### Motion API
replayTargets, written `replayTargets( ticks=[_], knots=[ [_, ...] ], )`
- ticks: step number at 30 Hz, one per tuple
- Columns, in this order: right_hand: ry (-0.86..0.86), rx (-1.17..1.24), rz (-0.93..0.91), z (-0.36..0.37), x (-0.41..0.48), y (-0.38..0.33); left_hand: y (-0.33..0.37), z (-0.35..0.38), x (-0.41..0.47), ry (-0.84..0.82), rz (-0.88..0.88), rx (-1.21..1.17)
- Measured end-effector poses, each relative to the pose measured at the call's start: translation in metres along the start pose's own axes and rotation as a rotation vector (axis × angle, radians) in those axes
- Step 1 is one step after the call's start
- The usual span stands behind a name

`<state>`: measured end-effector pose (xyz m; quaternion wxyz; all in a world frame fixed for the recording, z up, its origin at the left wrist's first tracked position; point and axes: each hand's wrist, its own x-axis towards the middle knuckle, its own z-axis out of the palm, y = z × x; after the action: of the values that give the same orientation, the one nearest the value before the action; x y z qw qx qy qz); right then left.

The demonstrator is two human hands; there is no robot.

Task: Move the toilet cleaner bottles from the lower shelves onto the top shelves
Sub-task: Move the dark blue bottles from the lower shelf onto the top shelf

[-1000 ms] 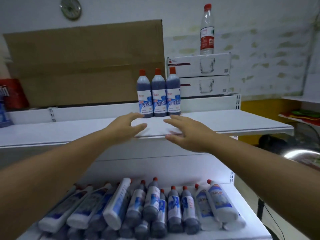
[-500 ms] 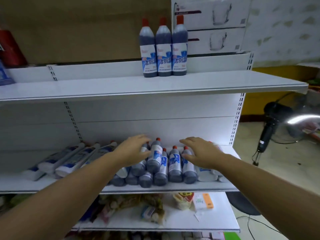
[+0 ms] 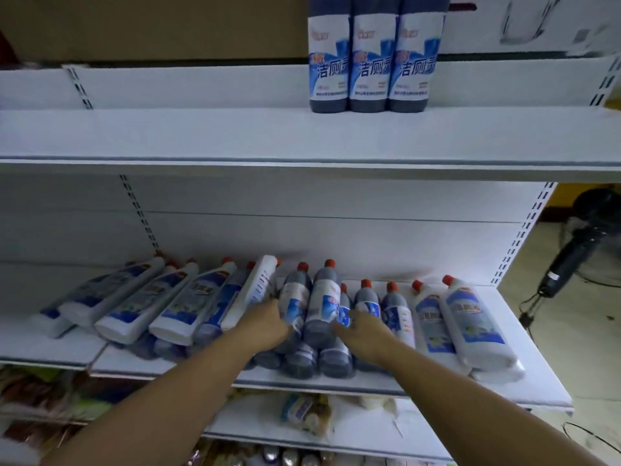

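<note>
Three dark toilet cleaner bottles [image 3: 369, 55] with blue-white labels stand upright together on the top shelf [image 3: 201, 136]. On the lower shelf [image 3: 537, 375], several more lie on their sides with red caps pointing back: dark ones [image 3: 366, 304] in the middle, white ones at the left [image 3: 134, 304] and right [image 3: 470, 324]. My left hand [image 3: 265, 326] curls around the left side of a dark bottle [image 3: 295, 304] on top of the pile. My right hand [image 3: 364, 332] lies on the dark bottles just right of it, fingertips against the tallest one [image 3: 324, 304]; its grip is unclear.
Below the lower shelf, another shelf [image 3: 420, 432] holds packets [image 3: 302, 412]. A black standing fan [image 3: 578, 243] is on the floor to the right. Brown cardboard [image 3: 151, 25] and white boxes [image 3: 521, 25] stand behind the top shelf.
Both hands dropped from the top shelf's front edge to the lower shelf and now touch the lying dark bottles. The view tilted down and moved closer.
</note>
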<state>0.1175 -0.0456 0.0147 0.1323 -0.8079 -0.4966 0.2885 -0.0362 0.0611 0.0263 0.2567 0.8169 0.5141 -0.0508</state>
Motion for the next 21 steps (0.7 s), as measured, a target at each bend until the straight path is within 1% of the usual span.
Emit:
replayTargets(
  ticks=[2,5,7,10,12,14,15,17,19,21],
  knots=[
    [0.038,0.057,0.086,0.015,0.014,-0.007,-0.001,0.008,0.009,-0.009,-0.042,-0.007],
    [0.093,0.219,0.23,0.027,0.037,-0.016,-0.002,0.018,0.021,-0.006,-0.113,-0.05],
    [0.066,0.342,0.301,0.029,0.052,-0.021,-0.001,0.021,0.029,-0.003,-0.14,0.013],
    [0.009,0.502,0.398,0.026,0.067,-0.024,0.004,0.019,0.035,0.001,-0.119,0.162],
    [-0.04,0.515,0.419,0.022,0.072,-0.026,0.007,0.016,0.038,-0.014,-0.12,0.224],
    [-0.044,0.494,0.439,0.017,0.073,-0.028,0.011,0.014,0.043,-0.046,-0.152,0.23],
    [-0.026,0.499,0.451,0.017,0.073,-0.029,0.012,0.014,0.046,-0.069,-0.178,0.204],
    [0.031,0.541,0.458,0.021,0.073,-0.027,0.017,0.013,0.048,-0.126,-0.229,0.055],
    [0.094,0.619,0.427,0.023,0.069,-0.025,0.021,0.011,0.047,-0.152,-0.259,-0.161],
    [0.128,0.701,0.42,0.016,0.065,-0.025,0.021,0.012,0.043,-0.173,-0.332,-0.462]
  ],
)
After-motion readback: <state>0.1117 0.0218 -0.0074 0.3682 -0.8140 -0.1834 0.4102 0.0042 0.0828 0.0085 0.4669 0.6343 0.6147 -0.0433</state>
